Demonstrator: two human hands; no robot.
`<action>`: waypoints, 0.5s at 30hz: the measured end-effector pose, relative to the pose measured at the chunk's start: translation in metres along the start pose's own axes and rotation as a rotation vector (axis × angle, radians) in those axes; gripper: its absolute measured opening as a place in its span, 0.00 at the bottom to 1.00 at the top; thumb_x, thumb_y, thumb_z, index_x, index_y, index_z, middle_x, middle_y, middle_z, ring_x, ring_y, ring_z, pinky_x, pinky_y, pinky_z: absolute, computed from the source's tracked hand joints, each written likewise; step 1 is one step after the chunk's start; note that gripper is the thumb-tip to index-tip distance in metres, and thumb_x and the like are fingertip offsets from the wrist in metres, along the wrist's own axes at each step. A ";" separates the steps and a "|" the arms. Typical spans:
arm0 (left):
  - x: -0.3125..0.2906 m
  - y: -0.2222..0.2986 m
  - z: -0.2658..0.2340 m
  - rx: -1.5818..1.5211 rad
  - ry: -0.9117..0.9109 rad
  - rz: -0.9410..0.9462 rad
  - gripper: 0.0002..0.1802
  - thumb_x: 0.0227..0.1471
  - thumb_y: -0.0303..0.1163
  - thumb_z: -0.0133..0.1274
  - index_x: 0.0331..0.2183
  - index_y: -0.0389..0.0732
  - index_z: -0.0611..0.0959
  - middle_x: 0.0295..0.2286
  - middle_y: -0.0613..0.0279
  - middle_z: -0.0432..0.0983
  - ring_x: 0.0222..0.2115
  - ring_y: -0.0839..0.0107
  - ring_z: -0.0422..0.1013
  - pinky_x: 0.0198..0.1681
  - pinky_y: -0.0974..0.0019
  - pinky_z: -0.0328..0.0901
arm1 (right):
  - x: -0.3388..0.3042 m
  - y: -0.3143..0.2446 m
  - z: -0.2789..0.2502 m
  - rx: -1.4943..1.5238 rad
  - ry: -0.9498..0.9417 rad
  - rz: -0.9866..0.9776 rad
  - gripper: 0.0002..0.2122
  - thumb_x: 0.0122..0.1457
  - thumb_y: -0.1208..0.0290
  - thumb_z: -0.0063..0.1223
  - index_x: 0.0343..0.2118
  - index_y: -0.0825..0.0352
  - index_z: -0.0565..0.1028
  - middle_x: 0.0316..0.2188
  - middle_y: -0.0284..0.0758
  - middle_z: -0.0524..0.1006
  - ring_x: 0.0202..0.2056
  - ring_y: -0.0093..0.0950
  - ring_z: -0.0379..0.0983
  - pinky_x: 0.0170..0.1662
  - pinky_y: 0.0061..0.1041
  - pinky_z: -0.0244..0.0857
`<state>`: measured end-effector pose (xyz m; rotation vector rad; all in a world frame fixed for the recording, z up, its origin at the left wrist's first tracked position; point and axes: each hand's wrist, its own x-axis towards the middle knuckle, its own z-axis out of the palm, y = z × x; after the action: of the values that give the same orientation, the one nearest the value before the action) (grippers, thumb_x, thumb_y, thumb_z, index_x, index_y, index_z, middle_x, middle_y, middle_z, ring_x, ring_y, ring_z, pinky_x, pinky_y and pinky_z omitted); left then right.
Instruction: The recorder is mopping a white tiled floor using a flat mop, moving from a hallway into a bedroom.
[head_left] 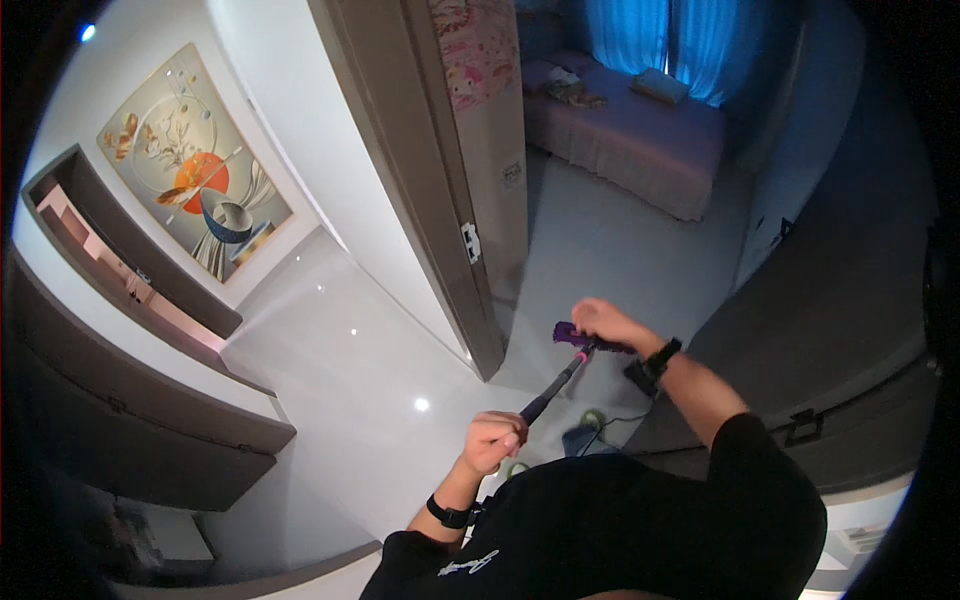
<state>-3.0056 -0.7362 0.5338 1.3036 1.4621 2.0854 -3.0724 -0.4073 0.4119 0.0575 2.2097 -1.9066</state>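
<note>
The left hand clasps the grey mop handle; the right hand, apart, overlaps the purple mop head near the door frame, its grip unclear. Light, even pressure should suit the floor.

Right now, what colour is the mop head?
The mop head is purple; it shows best in the head view.
</note>
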 end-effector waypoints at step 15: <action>0.172 -0.056 -0.050 0.006 0.528 0.062 0.28 0.52 0.40 0.44 0.06 0.40 0.62 0.05 0.63 0.57 0.05 0.70 0.55 0.13 0.65 0.58 | 0.328 -0.283 -0.107 0.370 -0.194 -0.494 0.41 0.57 0.41 0.41 0.62 0.71 0.48 0.63 0.45 0.50 0.63 0.36 0.44 0.63 0.35 0.40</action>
<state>-3.1546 -0.6274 0.5696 0.8362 1.6336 2.6002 -3.4563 -0.3839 0.6386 -0.6394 1.8329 -2.4292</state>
